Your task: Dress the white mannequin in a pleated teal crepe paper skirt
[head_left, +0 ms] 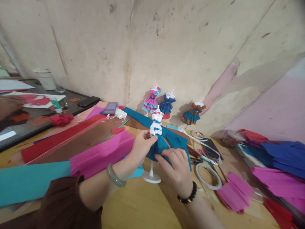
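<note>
Teal paper lies against the lower body of our small white mannequin, upright on the desk. Our left grip pinches its top edge; whether our right grip pinches lower down, we cannot tell. We should keep folds even, pressing lightly.

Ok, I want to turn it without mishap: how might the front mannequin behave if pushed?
The mannequin would probably tip if pushed high, standing tall on a thin stem. Its base looks smooth, so a low push might slide it. The teal paper against it looks thin and likely to flop.
</note>
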### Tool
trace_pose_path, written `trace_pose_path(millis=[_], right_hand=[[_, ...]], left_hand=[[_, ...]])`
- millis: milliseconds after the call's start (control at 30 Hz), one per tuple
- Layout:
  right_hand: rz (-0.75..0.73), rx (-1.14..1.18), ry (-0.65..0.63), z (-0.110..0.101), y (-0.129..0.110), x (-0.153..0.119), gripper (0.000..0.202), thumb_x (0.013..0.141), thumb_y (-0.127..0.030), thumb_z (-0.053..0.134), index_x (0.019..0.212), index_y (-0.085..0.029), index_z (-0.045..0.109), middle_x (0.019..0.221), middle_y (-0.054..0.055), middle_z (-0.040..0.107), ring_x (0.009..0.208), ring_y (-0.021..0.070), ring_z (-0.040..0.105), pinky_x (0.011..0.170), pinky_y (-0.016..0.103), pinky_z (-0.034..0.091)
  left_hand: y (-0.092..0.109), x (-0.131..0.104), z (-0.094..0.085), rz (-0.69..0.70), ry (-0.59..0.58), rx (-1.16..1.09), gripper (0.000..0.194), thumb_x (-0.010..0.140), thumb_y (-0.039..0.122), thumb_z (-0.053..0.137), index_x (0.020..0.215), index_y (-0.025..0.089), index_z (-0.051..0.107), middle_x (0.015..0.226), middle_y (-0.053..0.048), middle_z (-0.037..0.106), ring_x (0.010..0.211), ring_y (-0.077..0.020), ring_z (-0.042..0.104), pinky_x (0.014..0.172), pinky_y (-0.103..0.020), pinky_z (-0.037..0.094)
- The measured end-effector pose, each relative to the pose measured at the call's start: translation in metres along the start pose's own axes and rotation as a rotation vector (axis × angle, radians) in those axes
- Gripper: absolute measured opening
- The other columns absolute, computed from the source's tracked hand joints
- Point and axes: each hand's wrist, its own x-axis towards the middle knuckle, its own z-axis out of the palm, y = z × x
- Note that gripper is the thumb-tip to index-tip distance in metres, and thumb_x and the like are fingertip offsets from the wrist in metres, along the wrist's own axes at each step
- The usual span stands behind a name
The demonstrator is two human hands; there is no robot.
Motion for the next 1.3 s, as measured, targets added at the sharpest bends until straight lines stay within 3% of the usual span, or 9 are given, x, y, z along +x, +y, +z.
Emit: trace_pose_path(millis=[233,367,433,533,667,767,900,1033,1300], right_hand=[[0.002,0.054,-0.027,0.003,0.001,-0.003,0.017,0.086,-0.005,0.052,0.087,-0.018,0.063,0.085,0.009,0.064,0.082,0.0224,0.054,0.07,0.037,0.043],[0.053,0.269,-0.033,0.0,0.004,-0.004,0.026,0.083,-0.01,0.05,0.105,-0.017,0.061,0.101,0.013,0.062,0.095,0.0269,0.056,0.079,0.044,0.045],[0.199,0.367,0.023,-0.001,0.009,-0.006,0.029,0.086,-0.013,0.05,0.113,-0.018,0.057,0.107,0.013,0.061,0.101,0.0267,0.056,0.085,0.046,0.045],[0.606,0.427,0.072,0.002,0.022,-0.009,0.02,0.093,-0.025,0.051,0.112,-0.021,0.057,0.109,0.012,0.063,0.105,0.0261,0.057,0.091,0.046,0.045],[1.03,0.708,-0.136,0.007,0.04,-0.011,0.04,0.087,-0.051,0.058,0.111,-0.019,0.058,0.108,0.012,0.067,0.101,0.0261,0.061,0.09,0.042,0.047],[1.064,0.798,-0.242,0.006,0.047,-0.01,0.045,0.081,-0.059,0.061,0.098,-0.017,0.064,0.089,0.008,0.07,0.079,0.0211,0.062,0.071,0.033,0.05],[1.062,0.774,-0.315,0.001,0.047,-0.009,0.04,0.078,-0.056,0.066,0.076,-0.016,0.066,0.057,-0.002,0.055,0.052,0.0119,0.044,0.048,0.024,0.034],[1.042,0.75,-0.33,-0.002,0.047,-0.01,0.038,0.079,-0.054,0.066,0.074,-0.017,0.065,0.059,-0.002,0.054,0.053,0.0117,0.042,0.05,0.024,0.033],[0.973,0.625,-0.309,-0.013,0.045,-0.002,0.03,0.081,-0.047,0.065,0.081,-0.018,0.072,0.073,0.003,0.07,0.064,0.0177,0.057,0.061,0.028,0.043]], left_hand=[[-0.001,0.003,-0.002,-0.015,-0.011,-0.017,0.016,0.068,0.026,0.069,0.076,0.015,0.06,0.07,0.001,0.058,0.065,-0.0128,0.052,0.061,-0.026,0.039],[-0.006,0.006,-0.005,-0.02,-0.052,-0.04,0.02,0.069,0.029,0.07,0.081,0.015,0.062,0.076,-0.003,0.063,0.07,-0.0152,0.057,0.065,-0.027,0.043],[-0.009,0.007,-0.005,-0.017,-0.083,-0.05,0.022,0.069,0.029,0.071,0.084,0.015,0.063,0.081,-0.005,0.067,0.075,-0.017,0.06,0.07,-0.029,0.045],[-0.014,0.006,-0.004,-0.005,-0.152,-0.053,0.025,0.069,0.026,0.073,0.089,0.014,0.065,0.086,-0.007,0.07,0.081,-0.0193,0.063,0.077,-0.032,0.047],[-0.019,0.002,-0.002,0.022,-0.257,-0.057,0.026,0.07,0.026,0.074,0.092,0.014,0.066,0.088,-0.008,0.072,0.083,-0.0206,0.065,0.08,-0.033,0.048],[-0.024,0.001,-0.001,0.045,-0.322,-0.072,0.028,0.071,0.027,0.074,0.095,0.015,0.066,0.091,-0.008,0.073,0.086,-0.0216,0.066,0.082,-0.034,0.048],[-0.031,0.001,-0.001,0.05,-0.393,-0.098,0.039,0.074,0.03,0.073,0.109,0.014,0.065,0.1,-0.01,0.073,0.093,-0.0224,0.066,0.086,-0.035,0.048],[-0.037,0.0,-0.003,0.016,-0.347,-0.089,0.069,0.075,0.028,0.073,0.138,0.014,0.047,0.089,-0.005,0.072,0.084,-0.0192,0.065,0.077,-0.032,0.048],[-0.038,-0.001,-0.001,0.086,-0.367,-0.116,0.05,0.074,0.029,0.073,0.12,0.017,0.063,0.098,-0.008,0.073,0.096,-0.0226,0.063,0.085,-0.033,0.047]])
